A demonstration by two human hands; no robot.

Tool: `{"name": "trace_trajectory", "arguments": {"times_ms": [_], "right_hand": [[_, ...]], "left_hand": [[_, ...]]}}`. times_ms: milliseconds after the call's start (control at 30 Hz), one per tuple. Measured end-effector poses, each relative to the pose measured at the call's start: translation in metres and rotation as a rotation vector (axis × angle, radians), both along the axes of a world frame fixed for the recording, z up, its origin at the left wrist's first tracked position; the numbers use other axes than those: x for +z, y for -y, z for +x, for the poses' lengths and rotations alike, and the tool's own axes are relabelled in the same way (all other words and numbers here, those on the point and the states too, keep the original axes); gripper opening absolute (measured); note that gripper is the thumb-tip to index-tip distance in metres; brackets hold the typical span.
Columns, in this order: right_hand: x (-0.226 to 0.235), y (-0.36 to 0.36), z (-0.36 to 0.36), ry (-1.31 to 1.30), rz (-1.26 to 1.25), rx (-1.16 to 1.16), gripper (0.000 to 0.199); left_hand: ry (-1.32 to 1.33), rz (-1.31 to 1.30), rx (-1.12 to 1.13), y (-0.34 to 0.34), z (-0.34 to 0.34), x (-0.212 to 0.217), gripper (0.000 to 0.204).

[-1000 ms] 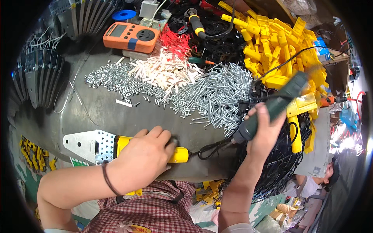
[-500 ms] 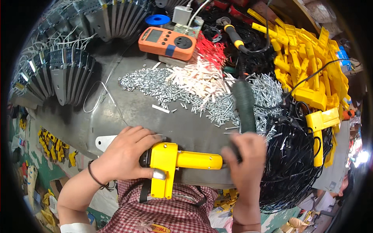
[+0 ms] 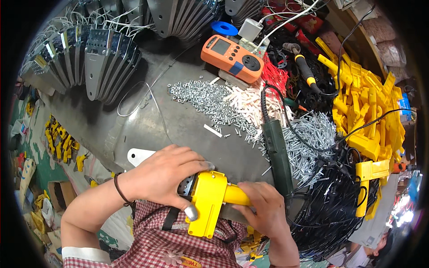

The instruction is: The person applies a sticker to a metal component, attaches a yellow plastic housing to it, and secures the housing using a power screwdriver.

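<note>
In front of my apron lies a T-shaped yellow plastic handle housing (image 3: 206, 203) with small screws in its face. A metal plate with a round hole (image 3: 139, 155) sticks out from under my left hand (image 3: 165, 172). That hand is closed over the junction of metal and housing; silver covers its thumb tip. My right hand (image 3: 263, 207) wraps around the housing's round grip. Just beyond the right hand, a dark green corded power tool (image 3: 277, 152), like an electric screwdriver, rests against the screws, held by neither hand. Its lower tip is hard to make out.
Piles of nuts (image 3: 203, 98), pale sleeves (image 3: 243, 105) and screws (image 3: 315, 143) cover the mid-table. An orange meter (image 3: 232, 58) stands behind. Right are black cables (image 3: 324, 214) and yellow housings (image 3: 371, 107); far left, fanned metal plates (image 3: 96, 62). A soldering iron (image 3: 306, 71) lies at the back.
My right hand has moved from beside the green tool's lower end onto the yellow grip. The tool now lies still. The whole view has shifted and tilted.
</note>
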State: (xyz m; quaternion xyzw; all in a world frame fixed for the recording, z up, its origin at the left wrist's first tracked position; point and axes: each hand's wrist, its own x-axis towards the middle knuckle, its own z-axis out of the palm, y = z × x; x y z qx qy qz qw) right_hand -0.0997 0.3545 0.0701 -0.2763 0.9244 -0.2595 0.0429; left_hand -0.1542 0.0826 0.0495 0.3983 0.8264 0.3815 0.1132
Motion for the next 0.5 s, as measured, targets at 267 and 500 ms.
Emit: {"name": "trace_trajectory", "arguments": {"times_ms": [267, 500], "right_hand": [[-0.008, 0.006, 0.008, -0.155, -0.059, -0.09, 0.047], [-0.023, 0.007, 0.009, -0.078, -0.006, -0.071, 0.051]], "left_hand": [[0.008, 0.019, 0.044, -0.002, 0.003, -0.002, 0.083], [-0.047, 0.006, 0.08, -0.009, 0.005, 0.002, 0.075]]}}
